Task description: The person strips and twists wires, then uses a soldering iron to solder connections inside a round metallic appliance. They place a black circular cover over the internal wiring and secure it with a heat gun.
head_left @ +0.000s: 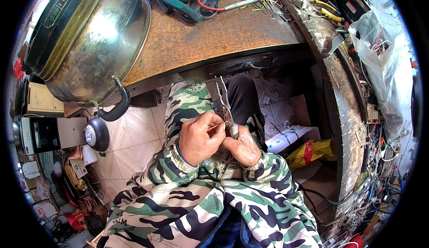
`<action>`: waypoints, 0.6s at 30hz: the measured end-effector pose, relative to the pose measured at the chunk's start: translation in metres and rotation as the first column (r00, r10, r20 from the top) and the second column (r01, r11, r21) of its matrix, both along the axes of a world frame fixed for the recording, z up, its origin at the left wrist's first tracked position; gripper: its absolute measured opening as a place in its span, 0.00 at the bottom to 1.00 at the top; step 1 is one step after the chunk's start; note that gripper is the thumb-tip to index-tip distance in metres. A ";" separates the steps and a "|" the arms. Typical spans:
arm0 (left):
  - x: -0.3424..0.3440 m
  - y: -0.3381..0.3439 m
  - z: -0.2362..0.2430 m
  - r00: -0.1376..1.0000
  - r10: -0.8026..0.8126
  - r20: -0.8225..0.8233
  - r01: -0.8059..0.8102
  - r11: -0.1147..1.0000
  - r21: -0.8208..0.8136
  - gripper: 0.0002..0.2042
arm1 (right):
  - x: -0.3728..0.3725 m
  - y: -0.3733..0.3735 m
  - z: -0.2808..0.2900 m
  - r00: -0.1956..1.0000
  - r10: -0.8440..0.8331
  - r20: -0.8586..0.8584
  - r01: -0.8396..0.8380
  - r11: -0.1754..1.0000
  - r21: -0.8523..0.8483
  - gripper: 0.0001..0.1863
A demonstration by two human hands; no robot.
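Note:
Over my lap, my left hand is closed, pinching a thin red piece, perhaps a wire or small tool handle. Beside it, my right hand grips a pale grey-white cable end or fitting, with the thumb across it. Thin white leads rise from between the hands toward the desk's drawer front. The small parts where the fingertips meet are too hidden to make out.
A wooden desk bears a tarnished metal cooker pot, teal tools and loose wires. A worn board borders the right, beside tangled cables, plastic sheeting and a yellow bag. Boxes and a dark round base stand left.

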State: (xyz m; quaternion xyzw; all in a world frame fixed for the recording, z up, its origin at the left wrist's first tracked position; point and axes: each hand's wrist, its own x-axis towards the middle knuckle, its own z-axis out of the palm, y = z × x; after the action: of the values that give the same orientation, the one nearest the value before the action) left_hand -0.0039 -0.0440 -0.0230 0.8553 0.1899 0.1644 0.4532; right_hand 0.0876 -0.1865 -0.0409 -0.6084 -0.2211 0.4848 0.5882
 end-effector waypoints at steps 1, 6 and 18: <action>0.000 0.000 0.000 1.000 0.002 -0.008 -0.002 1.000 -0.008 0.06 | 0.000 0.000 0.002 1.000 0.001 -0.009 -0.001 1.000 0.007 0.17; 0.001 0.000 0.001 1.000 0.007 -0.007 -0.007 1.000 -0.009 0.06 | 0.001 0.000 0.005 0.999 0.015 -0.032 -0.014 1.000 0.021 0.19; 0.002 0.000 0.000 1.000 0.001 -0.011 -0.001 1.000 -0.003 0.06 | -0.002 0.002 -0.001 1.000 -0.005 -0.010 0.005 1.000 0.017 0.18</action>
State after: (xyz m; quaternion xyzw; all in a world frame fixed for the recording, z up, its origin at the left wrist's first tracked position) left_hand -0.0023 -0.0444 -0.0230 0.8555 0.1930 0.1597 0.4532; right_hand 0.0854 -0.1845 -0.0414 -0.6013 -0.2207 0.4847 0.5956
